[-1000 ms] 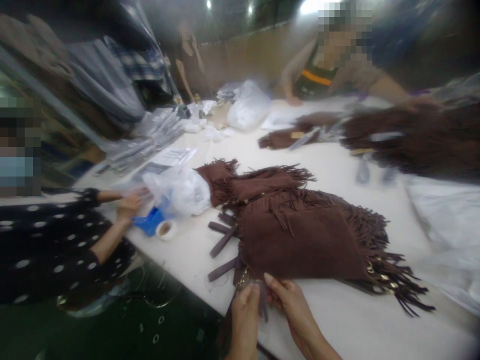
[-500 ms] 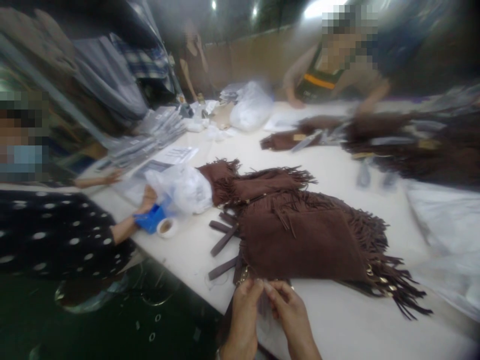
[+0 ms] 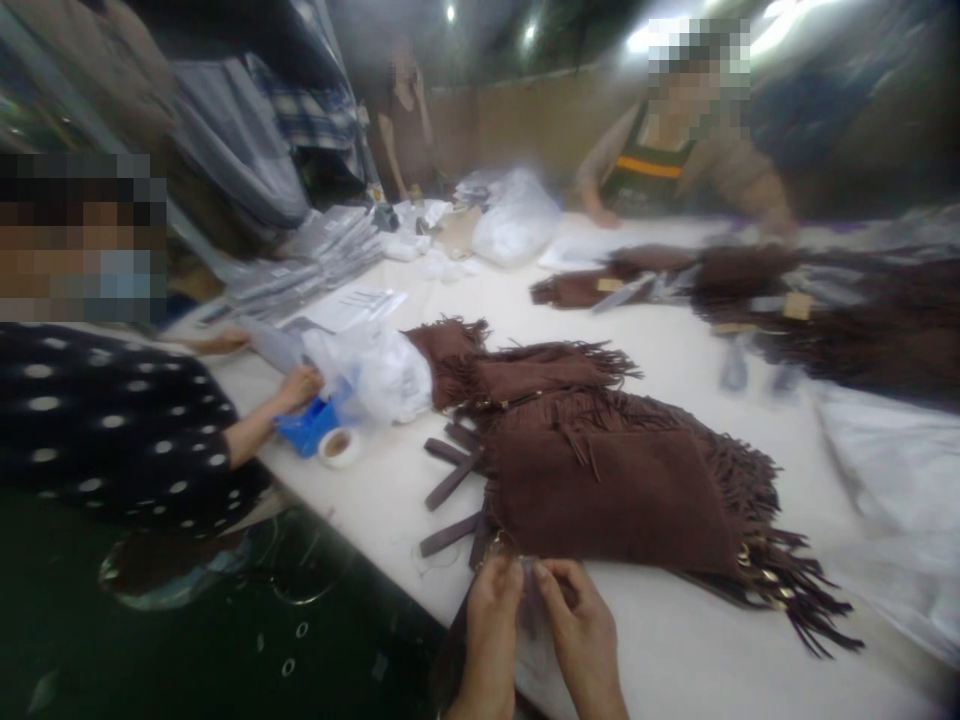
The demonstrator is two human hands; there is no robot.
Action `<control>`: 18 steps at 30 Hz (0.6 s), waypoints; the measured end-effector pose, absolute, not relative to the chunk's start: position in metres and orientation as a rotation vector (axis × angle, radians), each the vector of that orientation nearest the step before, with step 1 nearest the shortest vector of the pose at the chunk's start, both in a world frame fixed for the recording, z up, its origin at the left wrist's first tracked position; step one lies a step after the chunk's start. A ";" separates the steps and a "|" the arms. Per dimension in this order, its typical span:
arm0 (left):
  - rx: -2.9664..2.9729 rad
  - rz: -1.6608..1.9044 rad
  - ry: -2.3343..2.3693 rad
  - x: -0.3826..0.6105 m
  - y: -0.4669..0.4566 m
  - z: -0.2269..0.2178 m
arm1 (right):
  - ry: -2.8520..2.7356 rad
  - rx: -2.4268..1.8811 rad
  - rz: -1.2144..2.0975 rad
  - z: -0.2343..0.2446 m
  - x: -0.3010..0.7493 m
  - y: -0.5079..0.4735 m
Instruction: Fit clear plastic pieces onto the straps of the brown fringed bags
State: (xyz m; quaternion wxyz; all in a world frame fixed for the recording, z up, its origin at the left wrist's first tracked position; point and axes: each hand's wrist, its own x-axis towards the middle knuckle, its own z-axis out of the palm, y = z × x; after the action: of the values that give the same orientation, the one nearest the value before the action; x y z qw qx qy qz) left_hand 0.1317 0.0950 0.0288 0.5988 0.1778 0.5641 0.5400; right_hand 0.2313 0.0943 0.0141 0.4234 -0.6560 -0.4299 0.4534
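Hands at bottom centre of the frame: left hand (image 3: 491,625) and right hand (image 3: 583,625), fingertips almost meeting, both pinching a thin greyish strip (image 3: 530,592). Strip is blurred; looks partly see-through, exact make can't be told. It sits at lower centre, just below the near edge of the front brown fringed piece (image 3: 611,490), beside gold-coloured hardware (image 3: 501,543).

Handling, my judgement: pinch near the very tips, thumbs facing each other, light even pull, so the strip lies flat and doesn't twist. Best to work clear of the hardware so nothing snags, and not drag the suede-looking panel toward the table edge.

Counts: two own hands, one strip visible between them. Brown fringed pieces mid-frame, at least three, overlapping, so maybe more. Loose strap ends (image 3: 450,535) left of them, about four. One tape roll (image 3: 339,447), one blue dispenser (image 3: 307,428) beside it, left of centre. White plastic bundles, three: left of centre (image 3: 397,380), top centre (image 3: 516,215), right edge (image 3: 892,440). Brown pile (image 3: 862,320) at upper right, too tangled to count. Co-workers, three: polka-dot sleeve (image 3: 176,460) at left, green apron (image 3: 645,185) upper right, standing person (image 3: 405,125) top centre. White rings (image 3: 302,629) on the floor, lower left, two.
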 end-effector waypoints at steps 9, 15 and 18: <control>0.344 1.289 1.315 0.134 0.085 0.017 | -1.110 -1.663 1.131 0.012 0.231 0.093; 0.312 1.361 1.301 0.140 0.090 0.011 | -1.405 -1.659 0.888 0.014 0.228 0.089; 0.434 1.365 1.411 0.142 0.093 0.006 | -1.562 -1.620 0.754 0.012 0.227 0.089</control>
State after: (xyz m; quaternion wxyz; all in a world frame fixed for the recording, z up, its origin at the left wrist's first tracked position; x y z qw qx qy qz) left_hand 0.1417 0.0931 0.0057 0.5357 0.1824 0.5927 0.5731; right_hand 0.2268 0.0886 0.0122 0.3746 -0.6329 -0.6103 0.2944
